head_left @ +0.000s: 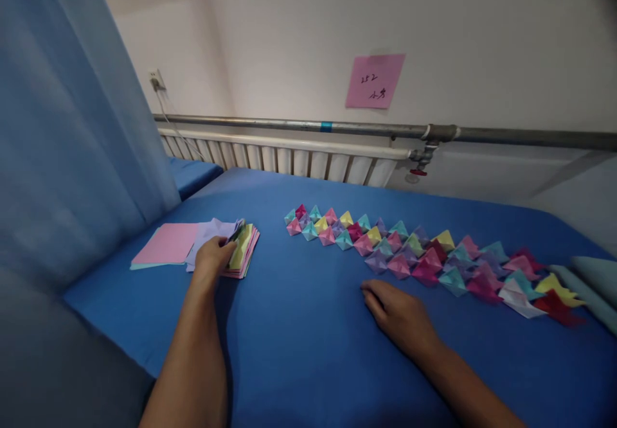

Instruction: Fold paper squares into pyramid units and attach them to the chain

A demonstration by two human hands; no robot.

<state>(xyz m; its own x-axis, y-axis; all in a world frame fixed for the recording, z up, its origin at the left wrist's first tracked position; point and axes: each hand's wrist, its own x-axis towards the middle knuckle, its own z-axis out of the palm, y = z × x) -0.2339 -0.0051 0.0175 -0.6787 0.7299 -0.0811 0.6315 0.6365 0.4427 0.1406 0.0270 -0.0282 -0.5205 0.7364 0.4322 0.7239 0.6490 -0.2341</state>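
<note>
A small dark object (237,230), whose kind I cannot tell, lies in the left hand (214,256) above a stack of coloured paper (249,254), near the left end of the blue bed (299,325). The left fingers are closed on this object, the thumb pressing from the near side. The top of the stack is olive-yellow, with pink edges below. To the left of it, and partly behind the hand, are purple sheets (205,232); next comes a pink sheet (166,243), with a pale blue sheet (154,265) showing under its near edge.

The right hand (405,319) rests on the bed, fingers half curled, a small gap before the thumb; I see nothing in them. Just beyond this hand, folded paper pieces (427,266) of many colours make slanting rows, from the bed's middle toward its right end, where grey-green cloth (592,286) lies.

Behind the far edge stands a white radiator (289,161), under a metal pipe (270,123). A pink note (375,81) with handwriting is fixed on the wall (289,42). A blue curtain (81,126) hangs at the left.
</note>
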